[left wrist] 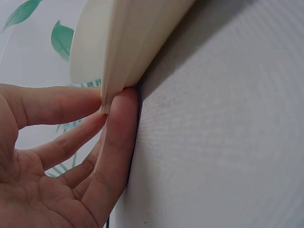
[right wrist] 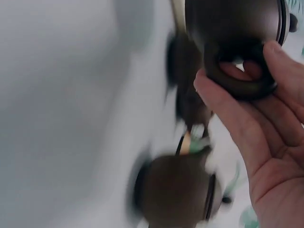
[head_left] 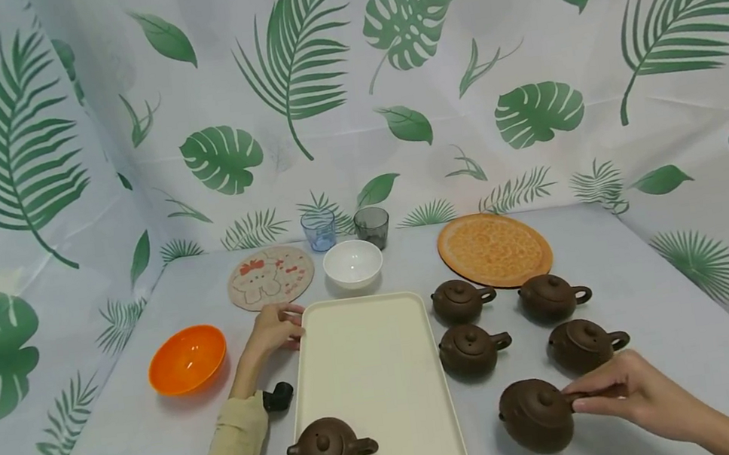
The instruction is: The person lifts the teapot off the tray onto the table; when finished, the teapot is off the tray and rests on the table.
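A cream rectangular tray (head_left: pixel 380 354) lies lengthwise in the middle of the grey table. One brown clay teapot (head_left: pixel 327 452) stands at its near end. My left hand (head_left: pixel 276 329) is at the tray's far left corner; in the left wrist view the tray's rim (left wrist: pixel 118 52) sits pinched between thumb and fingers (left wrist: pixel 116 137). To the right of the tray, my right hand (head_left: pixel 613 388) grips the handle of another brown teapot (head_left: pixel 536 415). The right wrist view shows that teapot's ring handle (right wrist: pixel 237 83) held by my fingers (right wrist: pixel 228 109).
Several more brown teapots (head_left: pixel 468 350) stand right of the tray, one blurred (right wrist: pixel 175 190). Behind them lies an orange round mat (head_left: pixel 494 249). A white bowl (head_left: pixel 352 263), two glasses (head_left: pixel 318 230), a bear coaster (head_left: pixel 271 277) and an orange bowl (head_left: pixel 186 359) are also here. Leaf-print curtains surround the table.
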Tool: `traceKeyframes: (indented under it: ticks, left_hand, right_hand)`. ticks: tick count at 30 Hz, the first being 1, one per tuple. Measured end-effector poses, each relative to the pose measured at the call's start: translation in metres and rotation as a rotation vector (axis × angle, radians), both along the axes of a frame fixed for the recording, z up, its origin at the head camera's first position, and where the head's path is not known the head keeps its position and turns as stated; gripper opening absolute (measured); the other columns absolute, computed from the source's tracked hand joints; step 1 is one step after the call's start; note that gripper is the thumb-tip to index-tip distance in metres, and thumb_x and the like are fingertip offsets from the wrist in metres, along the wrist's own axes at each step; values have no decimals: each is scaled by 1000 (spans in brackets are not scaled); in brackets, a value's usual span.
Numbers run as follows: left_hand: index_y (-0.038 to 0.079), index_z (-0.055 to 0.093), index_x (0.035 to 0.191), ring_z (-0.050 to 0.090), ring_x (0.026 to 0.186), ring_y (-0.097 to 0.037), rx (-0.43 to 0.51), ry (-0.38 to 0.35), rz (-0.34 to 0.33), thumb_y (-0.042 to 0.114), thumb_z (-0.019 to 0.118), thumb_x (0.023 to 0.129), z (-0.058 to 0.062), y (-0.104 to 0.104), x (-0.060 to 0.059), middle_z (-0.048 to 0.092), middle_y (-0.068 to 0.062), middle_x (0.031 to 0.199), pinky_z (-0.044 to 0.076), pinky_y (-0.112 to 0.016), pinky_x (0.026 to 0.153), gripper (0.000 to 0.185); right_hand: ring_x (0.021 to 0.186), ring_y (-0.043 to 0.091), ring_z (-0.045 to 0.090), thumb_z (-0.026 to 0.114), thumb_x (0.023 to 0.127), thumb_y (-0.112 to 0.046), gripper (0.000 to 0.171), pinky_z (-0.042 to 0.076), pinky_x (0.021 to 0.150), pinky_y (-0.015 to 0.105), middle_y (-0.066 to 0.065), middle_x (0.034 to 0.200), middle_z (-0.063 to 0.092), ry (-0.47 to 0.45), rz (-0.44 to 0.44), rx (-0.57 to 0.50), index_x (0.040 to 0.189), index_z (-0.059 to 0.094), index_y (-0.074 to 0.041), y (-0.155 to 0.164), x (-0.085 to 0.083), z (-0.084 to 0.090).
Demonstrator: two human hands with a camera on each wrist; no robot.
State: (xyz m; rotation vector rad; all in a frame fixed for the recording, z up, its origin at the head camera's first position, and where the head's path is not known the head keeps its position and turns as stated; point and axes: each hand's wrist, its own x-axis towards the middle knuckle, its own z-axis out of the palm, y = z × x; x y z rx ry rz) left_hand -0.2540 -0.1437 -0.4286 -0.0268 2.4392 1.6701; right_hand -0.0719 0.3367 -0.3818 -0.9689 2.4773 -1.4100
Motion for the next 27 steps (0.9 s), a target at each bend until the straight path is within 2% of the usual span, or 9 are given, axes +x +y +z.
traceKeyframes:
  ticks: [5, 12, 19, 27]
  left_hand:
    - [-8, 59, 116, 61, 60, -16, -9, 5, -6, -10, 64, 74, -1, 0, -1, 60, -14, 87, 59, -31, 54, 43]
    - [-9, 59, 116, 60, 58, -17, 7, 2, -4, -11, 64, 73, -1, 0, -1, 60, -14, 85, 58, -30, 54, 43]
    - [-9, 59, 116, 60, 58, -17, 6, 5, -2, -11, 64, 73, 1, 0, 0, 59, -14, 86, 58, -30, 54, 43]
    - [-9, 59, 116, 60, 59, -17, -4, 6, -5, -11, 64, 74, 0, 0, 1, 61, -16, 88, 59, -31, 54, 43]
  right_hand:
    - [87, 4, 68, 60, 82, 17, 34, 59, 63, 23, -6, 101, 72, -40, -25, -12, 105, 74, -4, 45, 6, -9]
    - [91, -3, 64, 59, 86, 12, 32, 56, 63, 17, -14, 103, 69, -105, -120, 93, 105, 75, -8, 85, 13, -16]
    - [93, -3, 64, 58, 84, 15, 36, 54, 66, 13, -13, 104, 68, -70, -120, 56, 106, 74, -9, 97, 14, -24]
    - [90, -3, 65, 60, 85, 13, 32, 55, 65, 14, -14, 101, 69, -105, -143, 75, 104, 75, -9, 99, 13, -26]
